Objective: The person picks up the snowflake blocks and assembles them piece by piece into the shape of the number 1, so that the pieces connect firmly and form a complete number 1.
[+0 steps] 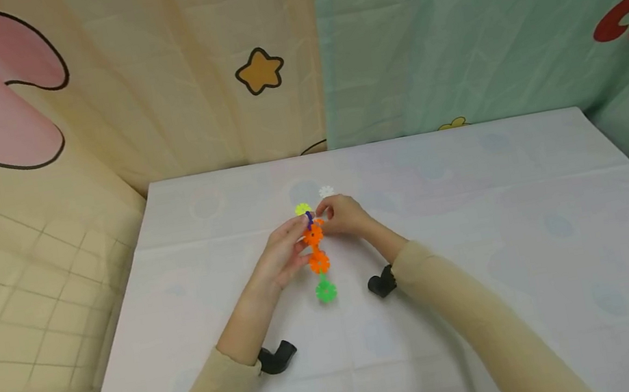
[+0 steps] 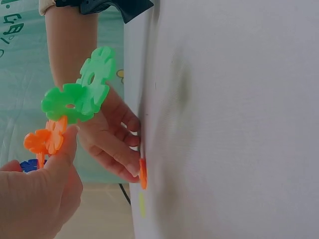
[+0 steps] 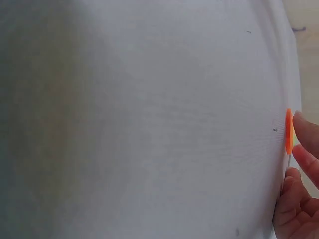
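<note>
Two hands at work in the head view. We see the left hand (image 1: 282,253) with its grip closed on a chain of flower-shaped pieces (image 1: 319,262), blue, orange and green, the green end pointing to the desk's (image 1: 480,217) near edge. The right hand (image 1: 346,216) is just beside it. Nearer the far edge we note a yellow piece (image 1: 303,209) and a white piece (image 1: 326,191), both closer to the left edge than the right. A black fitting (image 1: 278,357) shows at the left wrist.

Left wrist view: we find the chain held above the desk, two green pieces at its free end. The right fingertips reach an orange disc (image 2: 143,174) on the desk, near the yellow piece.

Right wrist view: thumb and finger are at the disc; we cannot tell whether that grip pinches it.
</note>
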Motion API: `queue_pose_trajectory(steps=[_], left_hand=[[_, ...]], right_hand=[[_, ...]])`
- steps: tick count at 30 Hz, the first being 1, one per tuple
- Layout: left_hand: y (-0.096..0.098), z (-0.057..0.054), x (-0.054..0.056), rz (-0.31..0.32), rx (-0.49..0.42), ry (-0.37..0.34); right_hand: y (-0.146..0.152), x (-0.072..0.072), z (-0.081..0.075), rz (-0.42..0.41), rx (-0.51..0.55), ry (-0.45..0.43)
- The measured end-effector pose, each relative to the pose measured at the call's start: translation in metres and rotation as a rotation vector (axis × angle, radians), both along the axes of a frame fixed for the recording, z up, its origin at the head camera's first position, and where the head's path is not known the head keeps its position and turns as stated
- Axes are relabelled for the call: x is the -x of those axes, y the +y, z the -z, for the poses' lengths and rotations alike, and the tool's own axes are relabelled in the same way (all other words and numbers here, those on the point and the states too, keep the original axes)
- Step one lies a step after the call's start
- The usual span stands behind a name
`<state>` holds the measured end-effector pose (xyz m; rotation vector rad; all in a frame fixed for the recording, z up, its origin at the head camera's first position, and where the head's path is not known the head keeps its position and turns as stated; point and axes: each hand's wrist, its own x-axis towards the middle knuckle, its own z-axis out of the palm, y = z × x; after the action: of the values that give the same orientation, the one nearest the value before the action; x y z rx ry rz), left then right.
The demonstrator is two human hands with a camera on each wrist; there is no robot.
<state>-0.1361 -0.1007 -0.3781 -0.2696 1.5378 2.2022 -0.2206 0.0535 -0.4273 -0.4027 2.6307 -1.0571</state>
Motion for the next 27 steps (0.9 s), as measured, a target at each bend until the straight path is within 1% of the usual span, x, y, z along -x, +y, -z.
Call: queue_pose_trajectory(steps=[6,9,11,14,17,20,24,27], left_hand=[[-0.001,0.001,0.001,0.009,0.012,0.005],[-0.002,0.003,0.0,0.018,0.018,0.011],[-0.002,0.004,0.0,0.019,0.018,0.015],[-0.001,0.006,0.0,0.018,0.011,0.02],[0.001,0.007,-0.001,0.019,0.004,0.015],[0.002,0.006,-0.001,0.023,0.005,0.013],[0.003,0.004,-0.002,0.03,0.021,0.013],[0.004,0.002,-0.002,0.03,0.033,0.013]], right_hand=[[-0.006,0.0,-0.004,0.018,-0.085,-0.008],[-0.007,0.0,-0.004,0.019,-0.099,-0.024],[-0.007,0.0,-0.004,0.014,-0.089,-0.025],[-0.006,-0.001,-0.002,0.005,-0.039,-0.013],[-0.003,-0.002,0.001,0.0,0.035,-0.015],[0.001,-0.003,0.002,0.01,0.143,-0.086],[0.009,-0.005,-0.002,0.055,0.27,-0.205],[0.016,-0.007,-0.01,0.081,0.328,-0.242]])
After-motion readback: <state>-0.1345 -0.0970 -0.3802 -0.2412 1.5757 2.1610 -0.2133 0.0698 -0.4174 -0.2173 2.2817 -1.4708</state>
